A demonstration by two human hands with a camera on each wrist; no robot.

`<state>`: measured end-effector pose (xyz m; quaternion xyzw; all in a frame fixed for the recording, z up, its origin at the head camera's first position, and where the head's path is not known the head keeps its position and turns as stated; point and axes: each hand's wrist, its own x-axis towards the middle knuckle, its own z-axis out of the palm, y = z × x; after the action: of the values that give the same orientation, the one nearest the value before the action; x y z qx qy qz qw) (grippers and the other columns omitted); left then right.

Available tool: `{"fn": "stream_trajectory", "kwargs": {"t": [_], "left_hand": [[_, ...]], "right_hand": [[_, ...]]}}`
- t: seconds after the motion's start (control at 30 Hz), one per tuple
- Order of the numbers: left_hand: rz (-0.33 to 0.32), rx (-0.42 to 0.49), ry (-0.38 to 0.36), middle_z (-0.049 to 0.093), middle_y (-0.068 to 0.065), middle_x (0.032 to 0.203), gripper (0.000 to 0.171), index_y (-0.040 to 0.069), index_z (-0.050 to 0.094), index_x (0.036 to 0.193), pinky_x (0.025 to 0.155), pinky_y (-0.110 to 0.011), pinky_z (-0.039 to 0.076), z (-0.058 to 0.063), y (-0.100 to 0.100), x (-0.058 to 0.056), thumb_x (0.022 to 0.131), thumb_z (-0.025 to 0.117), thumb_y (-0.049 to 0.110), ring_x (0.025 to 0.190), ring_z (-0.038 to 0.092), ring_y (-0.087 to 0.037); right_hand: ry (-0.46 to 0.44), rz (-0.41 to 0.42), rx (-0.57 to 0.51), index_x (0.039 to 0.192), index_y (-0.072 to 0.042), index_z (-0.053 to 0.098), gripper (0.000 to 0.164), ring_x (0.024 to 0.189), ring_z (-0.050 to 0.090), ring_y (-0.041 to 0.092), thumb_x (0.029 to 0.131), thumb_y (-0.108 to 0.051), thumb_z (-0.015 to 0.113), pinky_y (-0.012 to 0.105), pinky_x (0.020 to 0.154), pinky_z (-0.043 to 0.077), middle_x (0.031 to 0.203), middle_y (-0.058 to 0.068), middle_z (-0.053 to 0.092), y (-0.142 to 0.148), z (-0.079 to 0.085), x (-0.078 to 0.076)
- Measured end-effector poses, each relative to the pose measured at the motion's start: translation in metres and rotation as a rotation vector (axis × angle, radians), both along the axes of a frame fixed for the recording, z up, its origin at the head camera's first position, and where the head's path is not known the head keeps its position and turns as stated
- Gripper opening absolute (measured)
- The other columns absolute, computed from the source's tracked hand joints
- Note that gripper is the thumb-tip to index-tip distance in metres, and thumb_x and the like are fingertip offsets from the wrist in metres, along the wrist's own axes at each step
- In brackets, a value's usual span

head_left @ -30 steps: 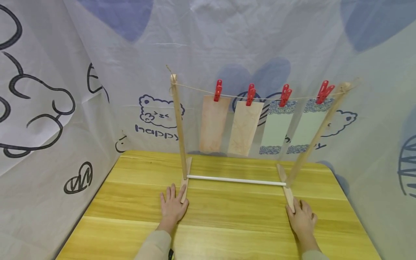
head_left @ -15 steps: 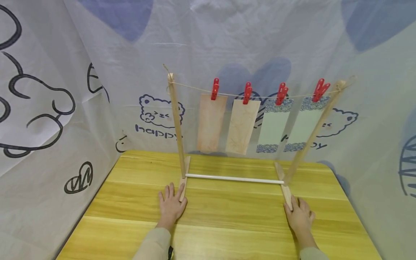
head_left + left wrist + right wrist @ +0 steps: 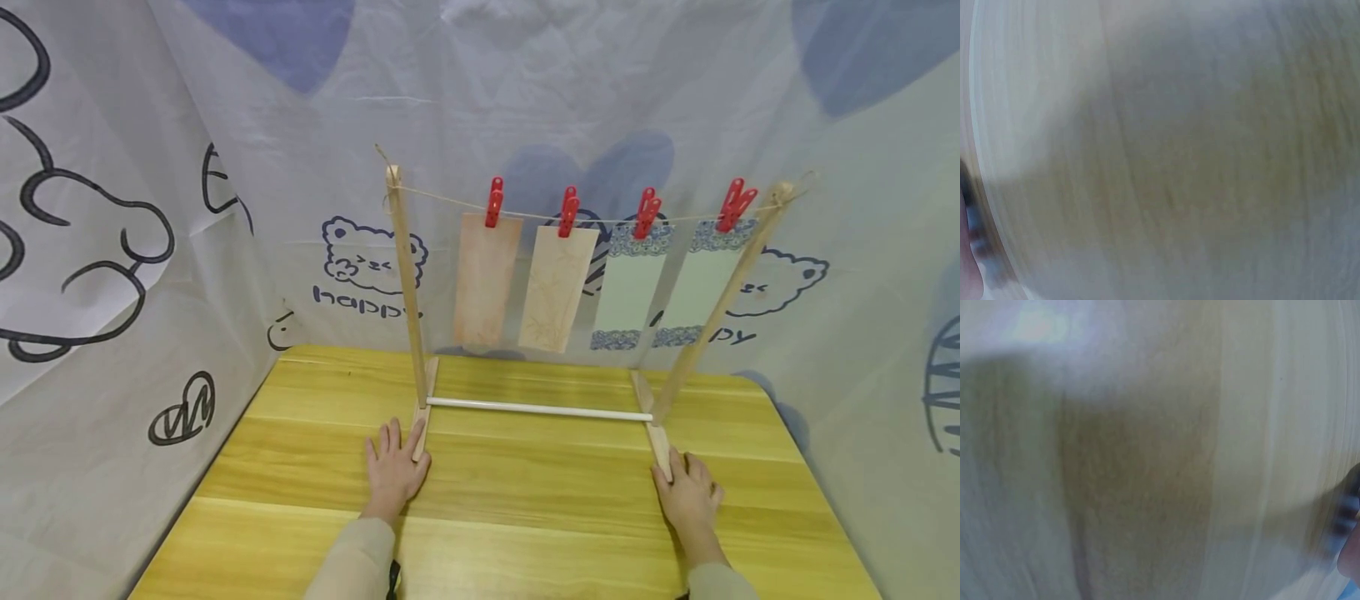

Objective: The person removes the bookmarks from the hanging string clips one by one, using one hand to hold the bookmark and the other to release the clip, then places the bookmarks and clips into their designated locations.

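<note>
A wooden rack with two posts, left (image 3: 408, 300) and right (image 3: 712, 317), stands on the table (image 3: 525, 500). A thin string (image 3: 450, 199) runs between the post tops. Four red clips would be several: red clothespins (image 3: 567, 212) on the string hold paper strips, pinkish (image 3: 487, 279), cream (image 3: 557, 292) and pale green with blue borders (image 3: 632, 287). My left hand (image 3: 393, 475) lies with fingers spread, touching the front of the left foot (image 3: 421, 437). My right hand (image 3: 688, 496) pinches the front end of the right foot (image 3: 660, 446) between thumb and fingers.
A white rod (image 3: 536, 408) joins the two feet low over the table. Behind hangs a pale printed cloth (image 3: 360, 150), close to the table's back edge. Both wrist views show mostly blurred wood grain, with a sliver of hand at the edge.
The rack has shifted slightly left and away from me, with both hands moving along with it. The hanging strips have moved with the string.
</note>
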<state>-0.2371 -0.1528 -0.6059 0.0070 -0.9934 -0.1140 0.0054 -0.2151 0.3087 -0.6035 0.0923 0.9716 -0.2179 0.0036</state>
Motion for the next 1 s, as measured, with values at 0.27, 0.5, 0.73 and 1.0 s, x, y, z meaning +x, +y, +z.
{"fn": "stream_trajectory", "kwargs": {"t": [0.27, 0.5, 0.73, 1.0], "left_hand": [[0.005, 0.012, -0.015, 0.014, -0.02, 0.149, 0.056, 0.028, 0.024, 0.144, 0.105, -0.059, 0.001, 0.0015, -0.0005, -0.0021, 0.092, 0.036, 0.045, 0.136, 0.012, -0.039], [0.006, 0.007, -0.014, 0.014, -0.021, 0.149, 0.056, 0.029, 0.024, 0.145, 0.105, -0.059, 0.0, 0.0007, -0.0006, -0.0047, 0.093, 0.034, 0.046, 0.136, 0.011, -0.039], [0.001, 0.012, -0.024, 0.014, -0.021, 0.149, 0.056, 0.028, 0.023, 0.145, 0.105, -0.059, 0.0, 0.0049, 0.0002, -0.0039, 0.093, 0.035, 0.045, 0.136, 0.011, -0.04], [0.005, 0.012, -0.039, 0.013, -0.022, 0.149, 0.055, 0.028, 0.023, 0.145, 0.104, -0.06, -0.001, 0.0052, 0.0002, -0.0051, 0.094, 0.034, 0.046, 0.136, 0.01, -0.041]], "right_hand": [[0.011, 0.005, -0.01, 0.142, -0.004, 0.024, 0.065, 0.128, 0.013, 0.045, 0.096, -0.048, 0.032, 0.064, 0.094, 0.007, 0.138, 0.028, 0.019, -0.003, 0.0033, 0.001], [0.006, 0.005, 0.005, 0.143, -0.005, 0.022, 0.065, 0.128, 0.013, 0.045, 0.096, -0.049, 0.03, 0.064, 0.094, 0.008, 0.139, 0.028, 0.018, -0.0024, 0.0006, -0.0019], [-0.013, 0.004, 0.019, 0.143, -0.005, 0.021, 0.068, 0.129, 0.012, 0.044, 0.095, -0.053, 0.027, 0.064, 0.094, 0.008, 0.14, 0.028, 0.017, -0.0019, 0.001, -0.003], [-0.018, 0.0, 0.009, 0.143, -0.004, 0.022, 0.066, 0.129, 0.012, 0.045, 0.096, -0.05, 0.03, 0.064, 0.094, 0.007, 0.139, 0.028, 0.017, -0.0041, 0.0045, -0.0022]]}}
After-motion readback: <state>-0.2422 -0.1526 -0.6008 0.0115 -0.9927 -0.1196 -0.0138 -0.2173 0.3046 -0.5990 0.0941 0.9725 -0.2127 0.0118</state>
